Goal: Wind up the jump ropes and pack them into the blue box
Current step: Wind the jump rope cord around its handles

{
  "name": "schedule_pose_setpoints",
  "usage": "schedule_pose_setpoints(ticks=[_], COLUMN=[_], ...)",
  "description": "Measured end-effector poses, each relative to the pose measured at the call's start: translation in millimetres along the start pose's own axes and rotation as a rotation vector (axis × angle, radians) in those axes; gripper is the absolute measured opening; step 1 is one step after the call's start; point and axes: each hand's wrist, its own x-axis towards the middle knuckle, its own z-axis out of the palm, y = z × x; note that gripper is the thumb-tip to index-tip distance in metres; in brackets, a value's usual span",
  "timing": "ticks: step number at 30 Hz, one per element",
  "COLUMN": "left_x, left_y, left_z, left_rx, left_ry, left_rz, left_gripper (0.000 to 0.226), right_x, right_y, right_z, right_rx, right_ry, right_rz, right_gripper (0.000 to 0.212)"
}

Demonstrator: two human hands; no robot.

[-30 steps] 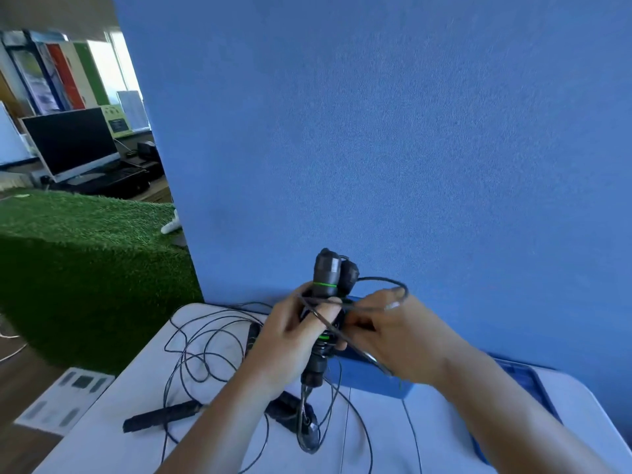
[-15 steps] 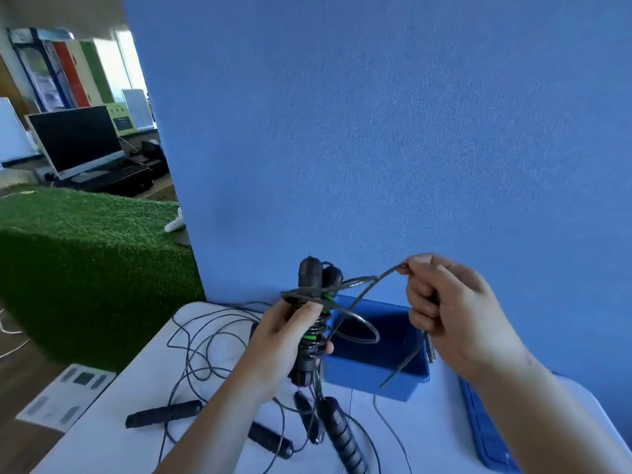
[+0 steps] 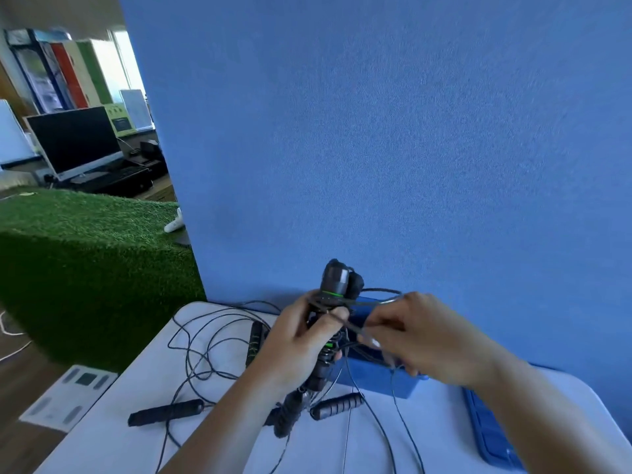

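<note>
Head view: both forearms reach in from the lower edge over the white table (image 3: pixel 102 439). Nearest on it lie a long black handle (image 3: pixel 166 412) at the left and a ribbed black handle (image 3: pixel 337 405) in the middle. A third handle (image 3: pixel 289 415) slants below the left wrist; whether it hangs or rests on the table cannot be told. Thin loose cord (image 3: pixel 212 343) sprawls in loops over the table's left half. A flat blue lid (image 3: pixel 489 436) lies at the right edge.

Above these, the left hand (image 3: pixel 301 343) is raised off the table, palm turned inward. Its fingers and thumb are wrapped round the paired handles (image 3: pixel 335 289), which stand upright with cord turns already round them and green rings showing. The right hand (image 3: pixel 420 340) is level with it and just beside it, its back toward the camera. Its fingers, blurred, are curled round the free cord (image 3: pixel 379 292), which runs in a loop from the handles' upper part to this hand.

Just behind and under the hands stands the blue box (image 3: pixel 376 374), on the table against the blue partition (image 3: pixel 376 131), partly hidden by the right hand. Another handle with green marks (image 3: pixel 256 340) lies on the table behind the left hand.

Farther left are a block of artificial grass (image 3: pixel 85 268), a scale (image 3: pixel 68 395) on the floor, and a dark monitor (image 3: pixel 73 142) on a desk.
</note>
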Motion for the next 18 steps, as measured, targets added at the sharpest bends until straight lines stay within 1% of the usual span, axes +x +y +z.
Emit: schedule_pose_setpoints(ticks=[1, 2, 3, 4, 6, 8, 10, 11, 13, 14, 16, 18], left_x=[0, -1, -2, -3, -5, -7, -6, -5, -6, -7, -9, -9], left_y=[1, 2, 4, 4, 4, 6, 8, 8, 7, 8, 9, 8], left_z=[2, 4, 5, 5, 4, 0, -7, -10, -17, -19, -21, -20], left_rx=[0.012, 0.029, 0.037, 0.034, 0.012, -0.026, -0.065, -0.075, -0.105, -0.114, -0.088, -0.037], left_ry=[-0.001, 0.003, 0.002, 0.001, 0.016, 0.068, 0.143, 0.168, 0.193, 0.204, 0.216, 0.214], left_rz=[0.002, 0.01, 0.021, 0.027, 0.035, 0.029, 0.013, 0.01, 0.002, -0.003, -0.014, -0.014], left_gripper=[0.022, 0.022, 0.021, 0.019, 0.018, 0.015, 0.014, 0.019, 0.036, 0.043, 0.045, 0.038], right_x=[5, 10, 14, 17, 22, 22, 20, 19, 18, 17, 16, 14], right_y=[3, 6, 8, 8, 6, 3, 3, 5, 6, 5, 3, 0], right_z=[6, 12, 18, 20, 22, 22, 20, 17, 11, 8, 4, 2], right_rx=[-0.165, -0.282, -0.336, -0.312, -0.174, 0.042, 0.181, 0.236, 0.36, 0.442, 0.606, 0.716], right_ry=[0.047, 0.069, 0.062, 0.048, 0.041, 0.077, 0.146, 0.199, 0.282, 0.297, 0.289, 0.28], right_rz=[-0.119, -0.253, -0.333, -0.349, -0.312, -0.178, -0.048, -0.016, 0.026, 0.035, 0.031, 0.0], right_gripper=[0.029, 0.029, 0.029, 0.028, 0.023, 0.021, 0.026, 0.027, 0.026, 0.026, 0.029, 0.029])
